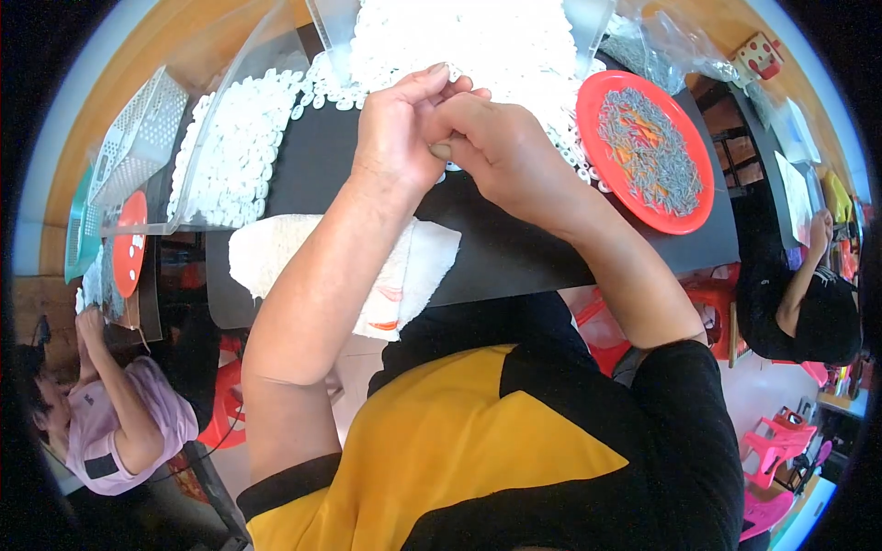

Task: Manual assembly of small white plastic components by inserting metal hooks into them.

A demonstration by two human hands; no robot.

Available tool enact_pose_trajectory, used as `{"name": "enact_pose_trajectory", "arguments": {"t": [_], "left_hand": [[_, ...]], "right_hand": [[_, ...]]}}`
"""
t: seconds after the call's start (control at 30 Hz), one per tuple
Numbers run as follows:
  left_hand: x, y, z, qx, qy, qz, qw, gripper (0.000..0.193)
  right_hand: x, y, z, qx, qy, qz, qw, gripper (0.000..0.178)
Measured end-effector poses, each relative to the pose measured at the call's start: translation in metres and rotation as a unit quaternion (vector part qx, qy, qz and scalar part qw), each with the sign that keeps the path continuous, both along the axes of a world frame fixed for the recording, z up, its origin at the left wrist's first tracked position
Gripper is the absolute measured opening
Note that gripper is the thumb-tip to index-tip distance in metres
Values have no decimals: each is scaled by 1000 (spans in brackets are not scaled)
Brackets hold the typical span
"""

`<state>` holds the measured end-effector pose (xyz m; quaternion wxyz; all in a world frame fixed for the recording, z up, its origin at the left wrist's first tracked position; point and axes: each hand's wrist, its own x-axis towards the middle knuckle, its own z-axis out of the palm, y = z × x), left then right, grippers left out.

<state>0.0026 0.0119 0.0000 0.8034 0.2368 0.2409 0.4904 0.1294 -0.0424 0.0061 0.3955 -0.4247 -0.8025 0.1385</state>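
Observation:
My left hand (393, 133) and my right hand (501, 156) meet over the dark table, just in front of a large heap of small white plastic pieces (459, 37). The left fingers are curled, their tips close to the right hand. My right hand is closed in a pinch, its thumb pressed toward the left palm. Whatever either hand holds is hidden by the fingers. To the right of my hands is a red plate (593, 129) bearing many thin grey metal pins, like small nails (648, 151). A white cloth (262, 248) lies under my left forearm.
More white pieces (230, 151) lie in a clear plastic bin (197, 227) at the left, beside a white perforated basket (138, 138). Clear plastic bags (643, 46) are at the back right. One person (129, 413) works at left, another (808, 303) sits at right.

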Motion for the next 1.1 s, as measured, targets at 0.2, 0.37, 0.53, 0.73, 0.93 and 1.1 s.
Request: {"name": "enact_pose_trajectory", "arguments": {"t": [0.2,0.37,0.53,0.73,0.93,1.1], "left_hand": [[0,-1,2,17,14,22,1000,18],[0,0,1,-9,21,10,1000,18],[-2,3,-1,-13,24,-5,1000,19],[-2,2,1,-28,36,1,999,20],[-2,2,2,-34,38,-9,999,19],[-4,1,3,-31,28,-24,999,18]], "right_hand": [[-6,-2,-4,64,-31,-39,997,13],[-11,-3,-6,187,-45,-28,981,15],[-7,-2,-12,90,47,1,995,12],[-9,-4,-6,32,57,1,998,13],[-17,-9,-7,226,-50,-34,972,18],[-16,-9,-6,171,-23,-23,985,19]]}}
